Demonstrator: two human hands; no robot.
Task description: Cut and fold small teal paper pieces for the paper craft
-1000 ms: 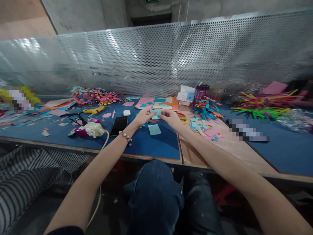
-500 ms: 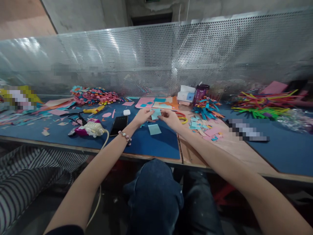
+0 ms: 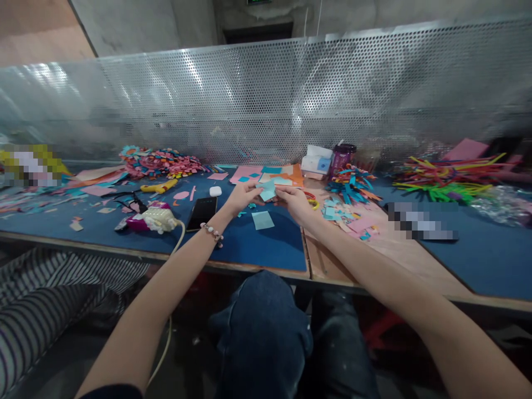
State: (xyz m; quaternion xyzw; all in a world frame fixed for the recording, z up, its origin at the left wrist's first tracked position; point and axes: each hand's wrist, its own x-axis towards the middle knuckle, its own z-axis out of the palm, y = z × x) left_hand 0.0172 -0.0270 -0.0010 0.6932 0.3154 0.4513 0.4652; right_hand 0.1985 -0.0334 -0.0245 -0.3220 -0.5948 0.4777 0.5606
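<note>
Both my hands meet over the blue mat [image 3: 266,246] at the middle of the table. My left hand [image 3: 243,198] and my right hand [image 3: 294,200] pinch the same small light-blue paper piece [image 3: 267,191] between their fingertips, a little above the mat. A second light-blue paper square [image 3: 262,220] lies flat on the mat just below my hands. A bead bracelet [image 3: 213,233] is on my left wrist.
A black phone [image 3: 201,213] and a glue gun [image 3: 152,219] with its cord lie left of my hands. Paper sheets [image 3: 266,174], a tissue box [image 3: 316,159], a purple cup [image 3: 341,155] and heaps of coloured strips [image 3: 446,177] line the perforated metal screen [image 3: 266,100]. A person's striped sleeve [image 3: 50,299] is at the left.
The paper piece between my fingers has turned and tilted slightly; both hands have shifted a touch but stay in the same spot.
</note>
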